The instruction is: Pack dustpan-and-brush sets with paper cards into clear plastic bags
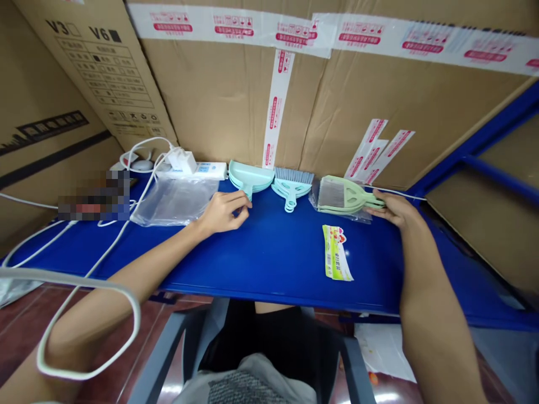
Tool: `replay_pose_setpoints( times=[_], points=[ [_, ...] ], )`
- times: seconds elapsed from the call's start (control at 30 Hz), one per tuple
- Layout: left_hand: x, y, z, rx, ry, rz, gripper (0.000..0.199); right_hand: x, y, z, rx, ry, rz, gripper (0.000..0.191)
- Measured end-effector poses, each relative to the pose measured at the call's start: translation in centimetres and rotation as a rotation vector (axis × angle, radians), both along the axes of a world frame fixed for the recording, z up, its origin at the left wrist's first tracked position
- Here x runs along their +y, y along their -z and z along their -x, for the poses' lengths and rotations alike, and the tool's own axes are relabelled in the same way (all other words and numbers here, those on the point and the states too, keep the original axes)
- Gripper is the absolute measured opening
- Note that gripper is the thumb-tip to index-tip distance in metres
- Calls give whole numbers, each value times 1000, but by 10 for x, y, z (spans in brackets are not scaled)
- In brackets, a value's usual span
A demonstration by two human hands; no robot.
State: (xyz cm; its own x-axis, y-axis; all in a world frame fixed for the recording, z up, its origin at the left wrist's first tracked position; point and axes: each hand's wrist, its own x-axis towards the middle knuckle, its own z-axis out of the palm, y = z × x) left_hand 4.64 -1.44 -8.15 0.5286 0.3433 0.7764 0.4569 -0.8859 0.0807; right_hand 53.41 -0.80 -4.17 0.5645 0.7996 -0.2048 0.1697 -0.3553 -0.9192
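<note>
My left hand [227, 212] is closed at the handle of the teal dustpans [251, 175], which lie stacked against the cardboard at the back. Beside them, several light-blue brushes [290, 188] rest with grey bristles toward the back and handles toward me. On the right, my right hand [393, 207] has its fingers around the handle end of a green dustpan and brush set [345, 195], lying on clear plastic wrapping. A green and white label card [337, 252] lies flat on the blue table [261, 252] in front of the green set.
Clear plastic bags [177, 201] lie left of my left hand. Behind them sits a white power strip [213, 170] with plugs. White cables [105, 252] loop across the left side. Cardboard [227, 95] walls the back, and a blue metal frame [471, 132] stands at the right.
</note>
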Motion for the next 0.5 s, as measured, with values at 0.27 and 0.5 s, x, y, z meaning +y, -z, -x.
replay_pose_setpoints(
  times=[0.27, 0.5],
  points=[
    [-3, -4, 0, 16, -14, 26, 19, -18, -24, -27, 0, 162, -284, 15],
    [-10, -13, -11, -387, 214, 584, 12, -24, -56, 18, 225, 1, -612, 37]
  ],
)
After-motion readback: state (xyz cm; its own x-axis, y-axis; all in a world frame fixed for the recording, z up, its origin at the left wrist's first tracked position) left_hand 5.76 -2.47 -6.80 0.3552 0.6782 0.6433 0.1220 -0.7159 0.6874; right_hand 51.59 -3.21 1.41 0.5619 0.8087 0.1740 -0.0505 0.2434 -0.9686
